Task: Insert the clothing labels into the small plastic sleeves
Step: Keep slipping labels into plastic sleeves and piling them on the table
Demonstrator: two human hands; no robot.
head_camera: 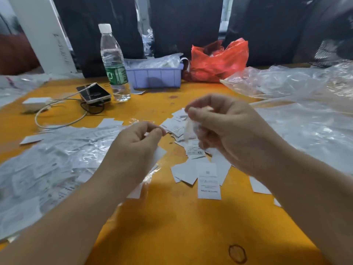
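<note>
My right hand (227,129) is raised above the orange table (172,226), thumb and fingers pinching a small, blurred clear plastic sleeve (188,131) that hangs down from them. My left hand (137,144) is just to its left with fingers curled, thumb meeting forefinger. A white clothing label (160,154) sticks out under this hand, apparently held in it. Loose white labels (208,180) lie scattered under and between both hands. A heap of filled sleeves (47,165) covers the table on the left.
At the back stand a water bottle (114,62), a purple tray (154,76) of plastic sleeves and a red bag (217,60). A phone (93,93), a charger (36,103) and its cable lie back left. Large clear plastic bags (305,127) fill the right side.
</note>
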